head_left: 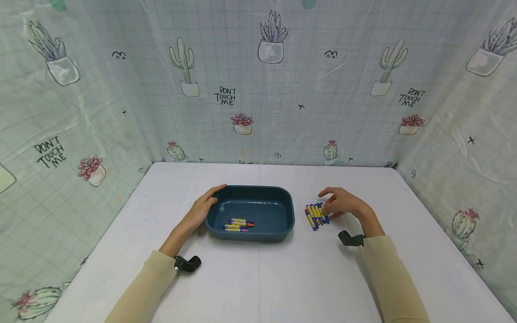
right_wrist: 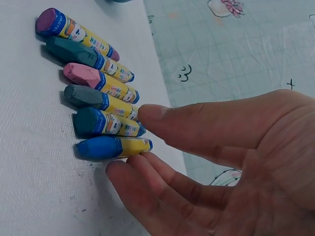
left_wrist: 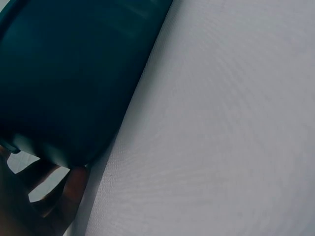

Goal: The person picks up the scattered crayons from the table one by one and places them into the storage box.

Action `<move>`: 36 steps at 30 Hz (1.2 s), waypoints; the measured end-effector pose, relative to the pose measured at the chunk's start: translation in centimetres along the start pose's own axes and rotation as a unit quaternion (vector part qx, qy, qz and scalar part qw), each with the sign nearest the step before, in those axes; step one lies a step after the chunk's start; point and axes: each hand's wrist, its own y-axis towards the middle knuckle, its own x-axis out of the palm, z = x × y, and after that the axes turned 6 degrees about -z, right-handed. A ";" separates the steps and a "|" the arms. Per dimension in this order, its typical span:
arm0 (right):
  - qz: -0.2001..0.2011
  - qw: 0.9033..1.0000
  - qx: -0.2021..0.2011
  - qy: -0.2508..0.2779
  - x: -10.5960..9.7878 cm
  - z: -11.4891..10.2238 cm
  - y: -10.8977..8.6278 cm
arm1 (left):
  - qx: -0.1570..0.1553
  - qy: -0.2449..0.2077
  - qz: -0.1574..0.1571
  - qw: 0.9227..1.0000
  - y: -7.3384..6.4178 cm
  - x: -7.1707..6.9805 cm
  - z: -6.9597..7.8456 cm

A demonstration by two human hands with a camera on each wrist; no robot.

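A dark teal rectangular tray [head_left: 262, 211] stands on the table, with several oil pastels [head_left: 238, 225] lying at its left inside. My left hand [head_left: 199, 211] grips the tray's left end, the thumb at the rim; in the left wrist view its fingers [left_wrist: 74, 189] touch the outer wall. Right of the tray, several more oil pastels [head_left: 312, 217] lie side by side in a row. My right hand [head_left: 346, 202] hovers at the row's right end. In the right wrist view, its thumb and fingers stand apart around the end of a blue oil pastel [right_wrist: 106, 147], not visibly pinching it.
A white cloth [head_left: 258, 278] covers the table. Behind and at both sides hangs a pale green curtain [head_left: 258, 148] printed with cacti. Black wrist devices [head_left: 188, 264] sit on both forearms, close over the cloth.
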 end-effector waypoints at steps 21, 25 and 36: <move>-0.003 1.000 0.014 -0.023 0.5 0.7 0.0 | -0.005 0.000 0.000 1.000 -0.4 0.5 0.0; -0.003 1.000 0.016 -0.021 0.6 0.4 0.2 | -0.003 -0.001 0.000 1.000 -0.5 0.4 0.0; 0.000 0.999 0.008 -0.032 0.7 0.1 -0.1 | 0.002 0.004 0.000 1.000 -0.3 0.1 0.3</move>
